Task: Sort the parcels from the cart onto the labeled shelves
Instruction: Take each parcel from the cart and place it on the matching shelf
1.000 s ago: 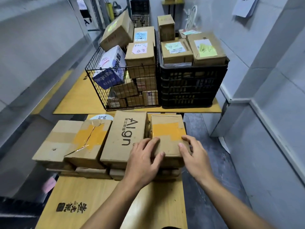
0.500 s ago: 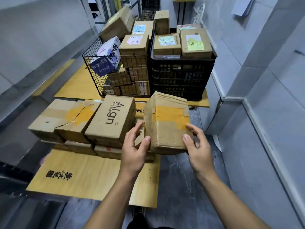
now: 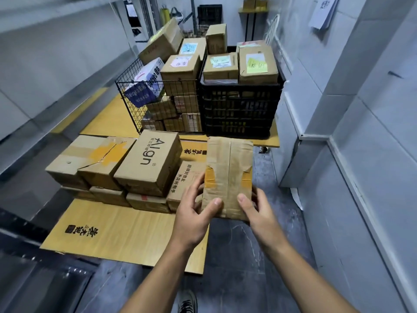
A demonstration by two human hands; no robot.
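I hold a taped brown cardboard parcel (image 3: 228,175) with orange tape patches upright in the air, to the right of the near cart. My left hand (image 3: 194,213) grips its lower left side and my right hand (image 3: 255,211) grips its lower right edge. On the near cart's cardboard-covered deck (image 3: 117,236) sit more parcels: an "Align" box (image 3: 147,162), a box with torn orange tape (image 3: 106,162) and flatter boxes beneath. No shelf label is legible.
Behind stands a second cart with a wire basket (image 3: 158,105) and a black plastic crate (image 3: 239,109), both piled with labeled boxes. A grey wall (image 3: 372,154) runs on the right, a grey shelf edge (image 3: 45,71) on the left. My shoe (image 3: 188,301) shows below.
The parcel went from lying on the cart stack to being lifted off it in both hands, then turned so its taped face points at me. The view pulled back from the cart.
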